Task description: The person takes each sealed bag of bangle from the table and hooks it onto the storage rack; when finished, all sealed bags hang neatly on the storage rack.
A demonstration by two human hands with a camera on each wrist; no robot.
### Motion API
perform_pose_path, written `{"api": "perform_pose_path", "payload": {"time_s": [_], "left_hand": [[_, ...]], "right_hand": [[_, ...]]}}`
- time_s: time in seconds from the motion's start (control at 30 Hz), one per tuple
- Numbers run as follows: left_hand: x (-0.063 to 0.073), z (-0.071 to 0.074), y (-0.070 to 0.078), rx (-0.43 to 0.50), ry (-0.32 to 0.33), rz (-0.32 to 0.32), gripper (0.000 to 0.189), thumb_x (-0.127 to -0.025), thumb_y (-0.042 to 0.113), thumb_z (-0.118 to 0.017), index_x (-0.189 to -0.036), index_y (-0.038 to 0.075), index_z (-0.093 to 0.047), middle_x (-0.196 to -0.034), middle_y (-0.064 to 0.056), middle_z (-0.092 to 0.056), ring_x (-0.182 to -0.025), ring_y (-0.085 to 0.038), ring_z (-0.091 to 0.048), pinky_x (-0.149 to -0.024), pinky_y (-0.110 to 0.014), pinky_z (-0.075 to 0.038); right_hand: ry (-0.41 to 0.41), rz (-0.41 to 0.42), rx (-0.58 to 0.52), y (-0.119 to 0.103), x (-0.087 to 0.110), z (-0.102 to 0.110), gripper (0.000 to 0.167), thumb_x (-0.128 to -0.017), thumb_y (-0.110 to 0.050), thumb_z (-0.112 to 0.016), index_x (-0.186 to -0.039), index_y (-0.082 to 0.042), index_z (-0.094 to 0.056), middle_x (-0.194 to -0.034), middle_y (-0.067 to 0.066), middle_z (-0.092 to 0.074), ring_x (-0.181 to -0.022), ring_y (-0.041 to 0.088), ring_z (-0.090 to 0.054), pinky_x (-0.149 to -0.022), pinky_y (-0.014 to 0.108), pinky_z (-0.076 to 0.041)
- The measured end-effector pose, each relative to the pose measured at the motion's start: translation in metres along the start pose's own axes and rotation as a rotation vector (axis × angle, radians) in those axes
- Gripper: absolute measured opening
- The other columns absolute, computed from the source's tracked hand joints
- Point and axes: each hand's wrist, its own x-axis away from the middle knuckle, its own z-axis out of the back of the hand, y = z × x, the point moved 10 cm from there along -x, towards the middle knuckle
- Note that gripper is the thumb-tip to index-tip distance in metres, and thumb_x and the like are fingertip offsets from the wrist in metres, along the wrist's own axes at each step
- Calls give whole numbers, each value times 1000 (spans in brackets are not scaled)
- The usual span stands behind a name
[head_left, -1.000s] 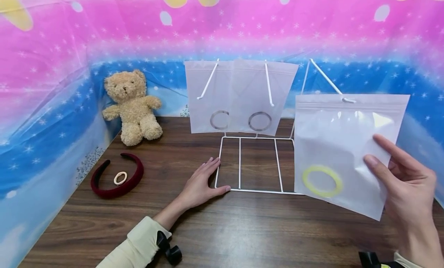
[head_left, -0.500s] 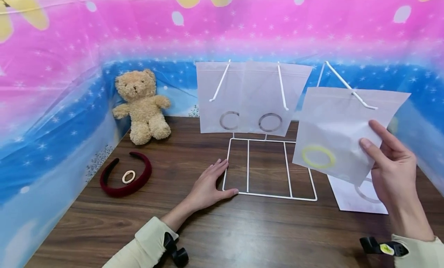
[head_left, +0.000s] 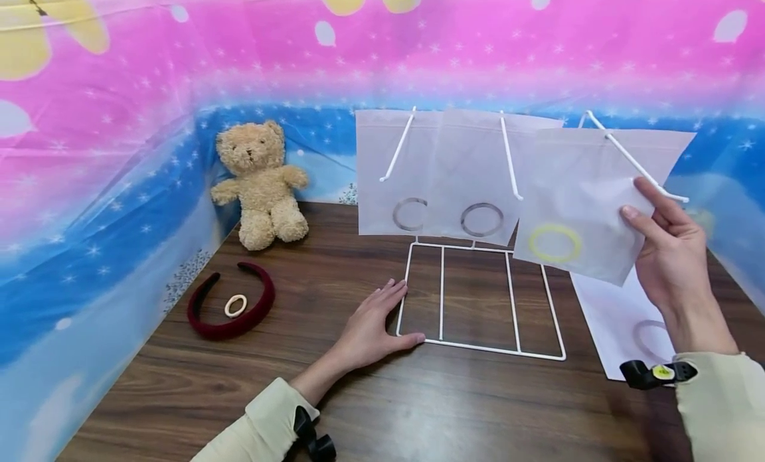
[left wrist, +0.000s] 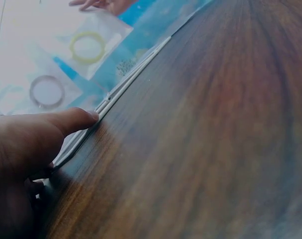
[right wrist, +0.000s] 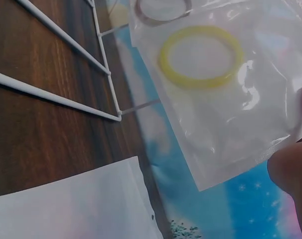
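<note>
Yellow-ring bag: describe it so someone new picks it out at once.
On the wooden table, find the white wire rack. At its rightmost hook, the right hand pinches a translucent white bag by its right side. Its yellow ring sets it apart: the bags hanging to its left show greyish rings.

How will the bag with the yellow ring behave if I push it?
The bag probably flexes easily: its thin-looking film shows creases. It seems light, as the right hand pinches just one edge. The yellow ring, low in one corner, may weight that side.
</note>
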Motion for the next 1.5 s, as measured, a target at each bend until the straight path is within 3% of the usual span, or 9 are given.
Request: {"api": "perform_pose_path", "payload": {"time_s": [0.43, 0.67, 0.8, 0.97, 1.17, 1.23, 1.33, 1.43, 1.5], "left_hand": [[0, 1, 0, 8, 6, -6, 92, -80, 57, -73, -147, 2, -42, -153, -6, -39, -144, -23, -28, -116, -42, -21], [0, 1, 1, 2, 5, -1, 93, -80, 56, -74, -147, 1, -42, -153, -7, -38, -144, -22, -27, -116, -41, -21], [0, 0, 2, 5, -3, -1, 92, -80, 56, -73, -148, 2, -41, -153, -7, -38, -144, -22, -27, -116, -42, -21], [1, 1, 0, 8, 1, 8, 92, -80, 56, -73, -148, 2, -41, -153, -8, -38, -144, -22, -27, -116, -43, -21], [3, 2, -1, 11, 5, 27, 92, -80, 56, -74, -148, 3, -42, -153, -7, -39, -144, -23, -27, -115, -45, -22], [3, 1, -1, 11, 3, 24, 92, -80, 57, -74, -148, 3, -42, -153, -7, -38, -144, -24, -27, -115, -46, -23], [2, -1, -1, 9, 1, 18, 92, -80, 57, -73, -148, 4, -42, -154, -7, -38, -144, -24, -27, -115, -45, -22], [0, 0, -1, 10, 9, 12, 92, -80, 56, -74, -148, 3, -42, -153, -7, -38, -144, -24, -27, -115, -44, -22], [0, 1, -1, 12, 13, 11, 91, -80, 56, -74, -148, 3, -42, -153, -7, -39, -144, -24, -27, -115, -44, -22]], "right_hand": [[7, -36, -12, 10, -21, 0, 56, -89, 13, -61, -142, -5, -51, -142, 7, -53, -135, 20, -43, -95, 27, -48], [-4, -46, 75, 7, -23, 1, 55, -90, 9, -63, -142, -5, -52, -142, 6, -54, -135, 19, -43, -92, 27, -49], [-58, -17, 150, 3, -22, 0, 52, -91, 9, -61, -141, 0, -51, -141, 9, -54, -136, 19, -41, -107, 26, -36], [-108, 15, 297, 2, -17, 4, 47, -94, 5, -59, -140, 3, -50, -148, 8, -40, -139, 19, -30, -116, 25, -16], [-59, 10, 381, -2, 2, 35, 46, -96, 1, -59, -141, 3, -50, -150, 5, -43, -143, 15, -25, -115, 21, -7], [-10, 7, 456, -8, 10, 50, 45, -96, -2, -60, -140, 1, -52, -150, 2, -45, -143, 12, -24, -115, 19, -2], [80, -9, 679, -16, 23, 72, 45, -96, -13, -62, -140, -3, -54, -149, -3, -45, -142, 9, -26, -115, 19, -4], [163, -87, 972, -17, 36, 89, 49, -97, -29, -60, -144, -16, -52, -150, -6, -43, -139, 13, -31, -118, 31, -12], [174, -148, 1176, -14, 41, 97, 52, -99, -38, -55, -147, -18, -48, -151, 3, -41, -137, 23, -36, -115, 44, -23]]}}
